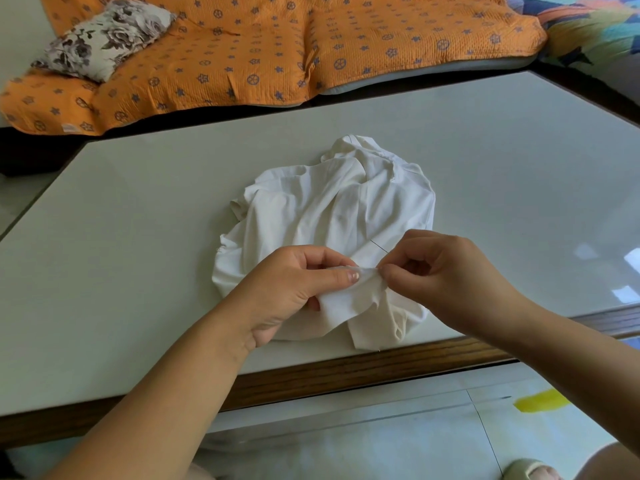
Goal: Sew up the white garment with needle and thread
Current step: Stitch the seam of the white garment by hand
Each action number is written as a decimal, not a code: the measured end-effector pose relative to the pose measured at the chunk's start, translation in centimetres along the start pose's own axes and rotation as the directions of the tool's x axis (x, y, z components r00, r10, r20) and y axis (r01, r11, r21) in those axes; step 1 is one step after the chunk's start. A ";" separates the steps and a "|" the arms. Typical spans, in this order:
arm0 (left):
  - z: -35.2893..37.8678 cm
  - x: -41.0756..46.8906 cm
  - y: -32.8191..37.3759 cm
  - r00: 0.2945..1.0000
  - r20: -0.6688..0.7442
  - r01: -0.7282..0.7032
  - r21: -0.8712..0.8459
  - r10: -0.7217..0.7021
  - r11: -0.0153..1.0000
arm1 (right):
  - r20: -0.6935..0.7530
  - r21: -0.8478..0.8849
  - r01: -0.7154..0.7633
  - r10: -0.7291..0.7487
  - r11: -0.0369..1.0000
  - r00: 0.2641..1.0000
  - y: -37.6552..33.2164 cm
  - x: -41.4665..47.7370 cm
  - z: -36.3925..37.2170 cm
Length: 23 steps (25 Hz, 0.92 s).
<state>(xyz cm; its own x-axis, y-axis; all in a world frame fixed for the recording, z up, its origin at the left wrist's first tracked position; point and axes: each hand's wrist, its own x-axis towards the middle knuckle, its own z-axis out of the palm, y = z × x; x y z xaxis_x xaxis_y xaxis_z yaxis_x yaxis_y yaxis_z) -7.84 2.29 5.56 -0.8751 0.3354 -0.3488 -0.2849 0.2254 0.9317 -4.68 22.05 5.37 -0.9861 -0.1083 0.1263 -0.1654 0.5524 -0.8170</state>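
White garment point(332, 209), crumpled near the worktop's point(138, 237) front edge: left hand point(294, 282) pinches a raised fold, right hand point(440, 271) pinches at its tip, probably the needle, too small to see, dark thread point(379, 245) trailing; advise taut fold, small even stitches.

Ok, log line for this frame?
phase: stitching | left hand: pinches garment fold | right hand: pinches fold edge | thread: dark, over garment | garment on table
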 end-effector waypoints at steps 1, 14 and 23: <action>0.1 0.0 -0.1 1.000 -0.003 0.006 -0.017 -0.006 1.000 | 0.009 -0.008 0.001 -0.001 1.000 1.000 0.0 0.0 -0.1; -0.6 0.0 -0.1 0.997 -0.013 -0.069 0.105 0.071 0.992 | 0.122 -0.069 -0.022 0.030 0.997 0.992 0.5 0.4 -0.5; -0.6 -0.2 -0.2 0.990 -0.020 -0.130 0.265 0.141 0.955 | 0.142 -0.122 0.073 -0.055 0.990 0.988 0.8 0.7 -0.9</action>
<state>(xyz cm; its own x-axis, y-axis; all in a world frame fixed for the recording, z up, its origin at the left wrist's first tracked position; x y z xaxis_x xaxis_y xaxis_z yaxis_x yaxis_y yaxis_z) -7.83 1.65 5.48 -0.9139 0.3459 -0.2123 -0.0546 0.4137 0.9088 -5.48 23.13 5.31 -0.9627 -0.2551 0.0902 -0.2380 0.6394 -0.7311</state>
